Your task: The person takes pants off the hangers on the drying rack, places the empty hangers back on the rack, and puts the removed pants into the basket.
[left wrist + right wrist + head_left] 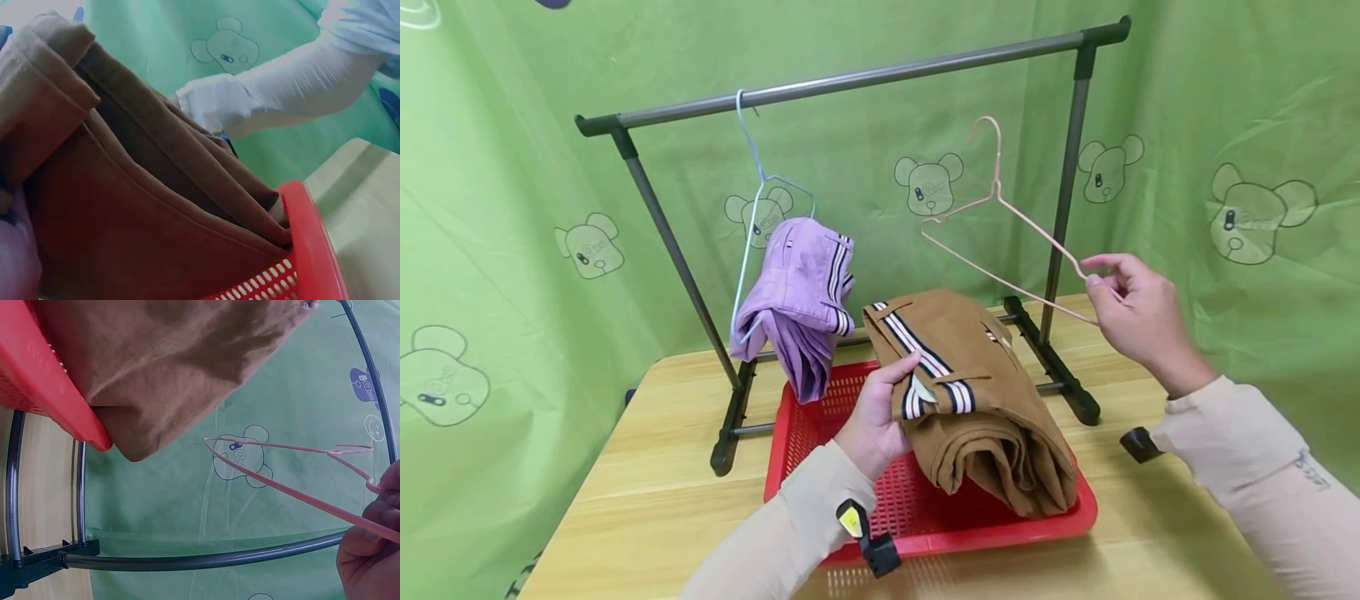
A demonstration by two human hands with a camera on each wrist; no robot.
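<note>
The brown trousers [992, 367], folded over in a thick bundle, are in my left hand [874, 419], thumb on top by the striped waistband; they are above the red basket [1000, 536], though I can't tell whether its rim bears any weight. My right hand [1135, 315] pinches one corner of the pink hanger [997, 167] between thumb and fingers — its hook is free, below the rail [880, 77], and no cloth is on its bar. To the left, the purple trousers [797, 275] drape over the blue hanger [753, 143], hooked on that rail. So I'd judge one pair done and the brown pair half-ready — trousers and hanger both in hand, not yet joined, neither on the rail.
</note>
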